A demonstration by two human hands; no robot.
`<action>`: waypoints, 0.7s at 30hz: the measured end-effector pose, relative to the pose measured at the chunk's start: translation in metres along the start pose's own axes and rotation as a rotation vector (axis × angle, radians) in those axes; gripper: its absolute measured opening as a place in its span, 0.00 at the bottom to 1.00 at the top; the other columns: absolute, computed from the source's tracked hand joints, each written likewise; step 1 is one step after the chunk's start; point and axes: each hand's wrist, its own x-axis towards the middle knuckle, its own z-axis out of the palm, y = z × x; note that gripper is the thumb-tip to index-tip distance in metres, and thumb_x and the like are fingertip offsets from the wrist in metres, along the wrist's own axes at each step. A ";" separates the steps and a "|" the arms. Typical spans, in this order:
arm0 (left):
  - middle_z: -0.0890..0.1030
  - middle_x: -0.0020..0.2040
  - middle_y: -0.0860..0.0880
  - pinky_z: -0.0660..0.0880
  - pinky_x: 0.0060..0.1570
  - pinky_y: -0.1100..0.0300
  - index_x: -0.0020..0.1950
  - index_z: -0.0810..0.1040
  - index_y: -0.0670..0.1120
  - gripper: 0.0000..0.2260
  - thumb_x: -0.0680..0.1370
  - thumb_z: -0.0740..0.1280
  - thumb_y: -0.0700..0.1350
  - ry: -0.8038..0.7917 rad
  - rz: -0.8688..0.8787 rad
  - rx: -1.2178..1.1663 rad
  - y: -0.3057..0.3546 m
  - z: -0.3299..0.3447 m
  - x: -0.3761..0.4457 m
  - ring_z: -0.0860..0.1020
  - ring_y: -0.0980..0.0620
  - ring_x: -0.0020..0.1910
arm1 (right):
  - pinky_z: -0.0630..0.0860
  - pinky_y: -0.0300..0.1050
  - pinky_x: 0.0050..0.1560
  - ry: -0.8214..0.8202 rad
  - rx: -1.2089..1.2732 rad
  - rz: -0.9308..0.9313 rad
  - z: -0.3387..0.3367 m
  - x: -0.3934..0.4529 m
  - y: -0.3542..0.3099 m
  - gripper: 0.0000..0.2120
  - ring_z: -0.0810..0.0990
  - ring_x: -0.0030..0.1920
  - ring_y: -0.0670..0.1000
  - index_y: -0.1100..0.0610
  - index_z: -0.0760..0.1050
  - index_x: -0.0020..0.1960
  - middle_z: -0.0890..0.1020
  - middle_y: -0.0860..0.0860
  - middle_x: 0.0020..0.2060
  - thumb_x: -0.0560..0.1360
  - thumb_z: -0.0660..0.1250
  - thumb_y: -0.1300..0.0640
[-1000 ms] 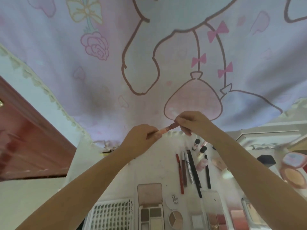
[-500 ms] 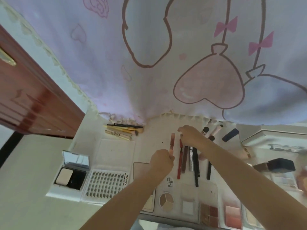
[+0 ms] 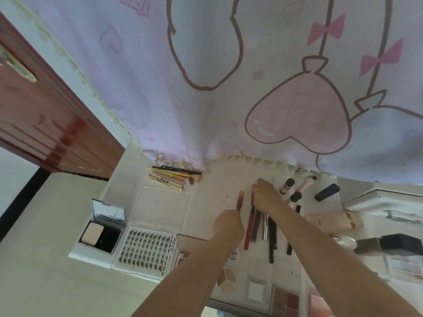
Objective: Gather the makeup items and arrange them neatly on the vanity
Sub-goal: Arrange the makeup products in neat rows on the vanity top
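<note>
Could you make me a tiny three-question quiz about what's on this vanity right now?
1. True or false: the compact on the vanity stands open.
2. What does the left hand hold?
A a brush
B a pink tube
C a mirror
3. Fill in: the right hand rests on the row of ____.

Key: 1 true. 2 B, the pink tube. 3 pencils.

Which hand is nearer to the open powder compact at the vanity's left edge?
Left. The left hand is closer to the powder compact, across the lash tray; the right hand is farther right.
</note>
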 end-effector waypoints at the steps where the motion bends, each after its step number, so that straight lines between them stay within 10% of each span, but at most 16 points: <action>1: 0.76 0.58 0.43 0.72 0.53 0.60 0.58 0.73 0.40 0.11 0.79 0.58 0.41 -0.003 -0.009 0.001 0.001 -0.001 0.000 0.75 0.47 0.58 | 0.67 0.48 0.62 -0.003 0.002 -0.004 0.000 0.000 0.001 0.14 0.66 0.62 0.58 0.64 0.70 0.58 0.67 0.59 0.61 0.74 0.55 0.67; 21: 0.71 0.61 0.46 0.71 0.55 0.59 0.63 0.68 0.45 0.14 0.77 0.58 0.38 0.336 -0.023 0.167 -0.162 -0.108 0.041 0.69 0.48 0.62 | 0.67 0.44 0.61 0.106 0.080 -0.167 -0.002 0.010 -0.086 0.16 0.68 0.64 0.54 0.61 0.69 0.64 0.73 0.55 0.62 0.78 0.54 0.57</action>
